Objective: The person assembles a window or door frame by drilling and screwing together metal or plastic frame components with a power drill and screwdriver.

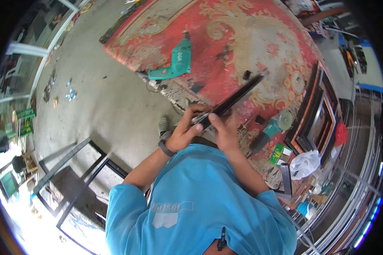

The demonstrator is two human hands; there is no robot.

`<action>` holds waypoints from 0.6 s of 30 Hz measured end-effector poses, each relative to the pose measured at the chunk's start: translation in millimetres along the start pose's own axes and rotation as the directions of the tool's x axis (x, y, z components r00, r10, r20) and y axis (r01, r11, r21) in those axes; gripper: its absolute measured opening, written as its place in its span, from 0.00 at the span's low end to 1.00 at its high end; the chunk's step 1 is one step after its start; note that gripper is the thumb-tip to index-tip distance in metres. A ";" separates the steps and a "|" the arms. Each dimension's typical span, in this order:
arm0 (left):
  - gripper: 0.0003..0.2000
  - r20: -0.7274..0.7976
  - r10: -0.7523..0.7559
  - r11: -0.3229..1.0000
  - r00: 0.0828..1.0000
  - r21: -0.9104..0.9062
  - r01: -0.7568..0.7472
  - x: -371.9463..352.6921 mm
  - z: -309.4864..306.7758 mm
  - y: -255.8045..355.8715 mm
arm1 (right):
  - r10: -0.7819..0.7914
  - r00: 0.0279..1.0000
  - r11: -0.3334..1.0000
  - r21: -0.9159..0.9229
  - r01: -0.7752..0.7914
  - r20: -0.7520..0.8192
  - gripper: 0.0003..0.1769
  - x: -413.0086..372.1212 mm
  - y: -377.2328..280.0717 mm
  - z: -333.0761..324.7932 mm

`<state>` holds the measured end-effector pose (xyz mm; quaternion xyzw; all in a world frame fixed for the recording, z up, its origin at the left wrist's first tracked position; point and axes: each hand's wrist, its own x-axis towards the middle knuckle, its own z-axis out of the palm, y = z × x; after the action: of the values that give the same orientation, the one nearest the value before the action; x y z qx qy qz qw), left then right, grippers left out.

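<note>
A long dark metal profile (238, 94) slants up and to the right from my hands over the carpet-covered table. My left hand (186, 129), with a dark band at the wrist, has its fingers wrapped round the near end. Close beside it, my right hand (224, 129) grips the same bar with the thumb on top. Beyond my hands a green power drill (181, 61) lies on its side on the carpet. To the right of them rests a green angle grinder (272, 129) with a pale disc.
The table wears a worn red patterned carpet (259, 42). Several dark and orange frames (317, 110) stack at its right, near a white plastic bag (305, 164) and a green box (281, 154). Black metal frames (78, 170) stand on the floor at left. Long profiles (361, 140) line the right side.
</note>
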<state>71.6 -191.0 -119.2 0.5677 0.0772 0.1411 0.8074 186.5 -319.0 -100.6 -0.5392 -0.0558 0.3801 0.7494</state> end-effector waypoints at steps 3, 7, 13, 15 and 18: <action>0.30 0.031 0.029 1.000 0.999 -0.004 -0.029 3.2 -2.3 -7.8 | -0.029 0.999 0.999 -0.026 0.029 0.022 0.40 -1.9 3.2 -5.4; 0.23 0.073 -0.066 0.998 0.995 -0.006 0.066 8.2 4.8 13.3 | -0.050 0.999 0.999 -0.009 0.049 -0.018 0.43 -9.9 -0.5 -6.9; 0.18 0.024 -0.238 0.969 0.971 0.073 0.236 9.0 19.8 24.4 | -0.094 0.995 0.995 -0.029 0.093 -0.026 0.52 -19.1 9.8 -21.4; 0.18 0.061 -0.284 0.958 0.957 0.069 0.280 10.2 23.3 18.9 | -0.114 0.991 0.993 -0.038 0.112 -0.073 0.56 -27.6 4.7 -25.0; 0.21 0.093 -0.164 0.963 0.982 0.233 0.138 14.4 19.9 7.6 | -0.105 0.988 0.993 0.035 0.109 -0.110 0.61 -30.3 -5.9 -19.1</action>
<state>89.9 -201.8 -104.7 0.6550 0.0908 0.0376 0.7492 177.5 -353.5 -93.6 -0.5398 -0.0364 0.3107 0.7815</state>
